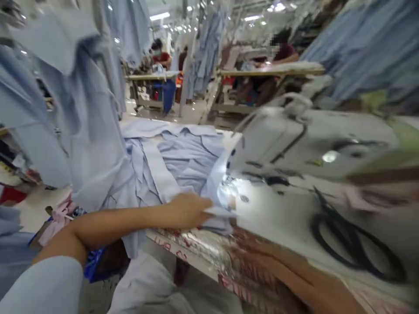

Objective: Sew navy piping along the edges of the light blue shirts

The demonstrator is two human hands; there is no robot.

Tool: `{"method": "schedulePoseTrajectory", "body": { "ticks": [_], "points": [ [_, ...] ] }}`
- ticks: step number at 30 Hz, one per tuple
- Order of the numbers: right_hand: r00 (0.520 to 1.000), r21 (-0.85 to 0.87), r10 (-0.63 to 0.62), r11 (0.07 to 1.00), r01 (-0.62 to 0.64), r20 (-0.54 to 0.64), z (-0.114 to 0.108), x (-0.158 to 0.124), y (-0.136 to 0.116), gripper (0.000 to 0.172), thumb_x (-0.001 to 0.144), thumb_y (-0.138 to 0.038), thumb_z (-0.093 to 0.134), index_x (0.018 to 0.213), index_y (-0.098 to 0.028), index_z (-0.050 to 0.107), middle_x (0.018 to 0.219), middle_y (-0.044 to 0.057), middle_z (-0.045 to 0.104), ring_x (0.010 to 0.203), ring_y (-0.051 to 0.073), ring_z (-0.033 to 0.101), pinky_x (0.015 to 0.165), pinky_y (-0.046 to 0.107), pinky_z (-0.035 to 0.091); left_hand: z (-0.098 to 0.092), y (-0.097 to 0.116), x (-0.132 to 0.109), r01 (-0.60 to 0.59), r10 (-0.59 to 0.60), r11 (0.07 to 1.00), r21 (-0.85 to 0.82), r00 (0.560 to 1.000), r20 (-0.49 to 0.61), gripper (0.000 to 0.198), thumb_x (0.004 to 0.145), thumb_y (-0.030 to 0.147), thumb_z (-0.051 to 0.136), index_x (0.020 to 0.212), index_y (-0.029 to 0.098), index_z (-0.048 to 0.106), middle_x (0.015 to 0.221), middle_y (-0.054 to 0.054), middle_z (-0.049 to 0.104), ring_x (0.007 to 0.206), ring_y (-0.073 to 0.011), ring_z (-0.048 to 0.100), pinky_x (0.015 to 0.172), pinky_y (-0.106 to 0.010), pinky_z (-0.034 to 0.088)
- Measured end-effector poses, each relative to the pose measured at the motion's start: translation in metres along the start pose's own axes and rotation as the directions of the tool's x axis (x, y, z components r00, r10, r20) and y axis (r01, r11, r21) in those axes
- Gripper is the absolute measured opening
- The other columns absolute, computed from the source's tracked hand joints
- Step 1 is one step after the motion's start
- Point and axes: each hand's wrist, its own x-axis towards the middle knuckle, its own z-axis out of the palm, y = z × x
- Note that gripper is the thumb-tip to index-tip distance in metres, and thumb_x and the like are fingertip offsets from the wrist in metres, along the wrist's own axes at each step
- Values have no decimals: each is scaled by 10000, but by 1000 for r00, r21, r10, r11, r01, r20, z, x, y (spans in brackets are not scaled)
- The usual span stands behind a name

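My left hand [190,210] reaches across the front of the table, its fingers closed on an edge of light blue fabric [219,212]. More of that pale blue cloth [193,161] lies in folds on the table behind the hand, with a straight band [160,170] running through it. To the right stands a white sewing machine [310,139], its lamp glowing by the needle area. My right hand [244,244] is low at the table's front edge, just below the machine bed. Motion smears its fingers, so whether it holds anything cannot be told.
Black scissors [353,244] lie on the machine bed at right. Light blue garments [88,109] hang close on the left, more [369,43] at upper right. Two people [281,52] work at tables further back. A blue bin [94,264] sits below at left.
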Motion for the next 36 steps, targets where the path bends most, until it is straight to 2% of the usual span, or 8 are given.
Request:
{"method": "schedulePoseTrajectory", "body": {
  "ticks": [5, 11, 15, 19, 24, 30, 32, 36],
  "points": [
    [984, -246, -158, 954, 174, 85, 12, 4, -1, 342, 878, -64, 369, 1159, -59, 563, 1215, 158, 572, 1185, 252, 480, 896, 411, 506, -9, -1, 5, 73, -74, 997, 26, 997, 15, 353, 920, 424, 379, 1019, 138, 561, 881, -104, 661, 851, -260, 635, 697, -352, 492],
    [974, -254, -188, 943, 214, 122, 18, 19, -34, 375, 858, -17, 312, 1054, -22, 631, 1148, 195, 600, 1085, 293, 558, 824, 407, 545, -21, -12, 4, 77, -84, 993, 89, 994, 73, 277, 874, 382, 480, 931, 137, 596, 876, -108, 668, 852, -279, 634, 702, -374, 486],
    [979, -224, -158, 957, 183, 126, 20, 15, -44, 382, 840, 4, 309, 1045, 8, 630, 1186, 234, 556, 1134, 339, 504, 848, 454, 525, -31, -2, 22, -77, 71, 996, 42, 989, 132, 380, 781, 462, 594, 993, 147, 560, 948, -89, 654, 891, -266, 610, 712, -351, 469],
    [982, -182, -137, 970, 160, 132, 22, 8, -39, 378, 842, 3, 314, 1073, 21, 612, 1212, 252, 528, 1162, 367, 466, 847, 485, 517, -28, 15, 41, -247, 242, 969, 26, 963, 121, 123, 805, 206, 530, 906, 146, 568, 885, -70, 634, 843, -207, 591, 655, -287, 422],
    [991, -160, -105, 980, 118, 84, 25, 5, -39, 380, 837, -7, 329, 1105, -2, 598, 1211, 230, 540, 1154, 354, 482, 850, 468, 518, -17, 17, 24, -356, 356, 933, 60, 934, 13, 116, 811, 136, 500, 924, 133, 526, 836, -47, 608, 770, -167, 543, 627, -270, 405],
    [994, -128, -96, 987, 102, 48, 18, 1, -35, 365, 875, -59, 306, 1085, -57, 604, 1140, 140, 619, 1093, 265, 554, 889, 397, 503, 1, 4, -6, -561, 666, 738, 374, 694, -274, 153, 883, 102, 443, 772, 113, 548, 740, -45, 596, 721, -167, 529, 657, -303, 432],
    [998, -92, -54, 994, 56, 19, 8, 1, -25, 348, 880, -70, 311, 1066, -95, 604, 1123, 118, 632, 1065, 228, 573, 855, 354, 517, 5, 1, -9, -563, 687, 719, 408, 665, -294, 129, 884, 105, 460, 822, 89, 572, 804, -63, 615, 753, -162, 541, 676, -297, 450],
    [952, -39, 304, 952, -302, 31, -8, 19, 9, 236, 891, -159, 405, 1000, -163, 614, 918, 59, 676, 720, 123, 635, 538, 216, 496, 8, -4, -10, -583, 746, 658, 477, 595, -300, 102, 874, 117, 503, 882, 85, 600, 929, -75, 620, 803, -151, 543, 703, -291, 466]
  ]
}}
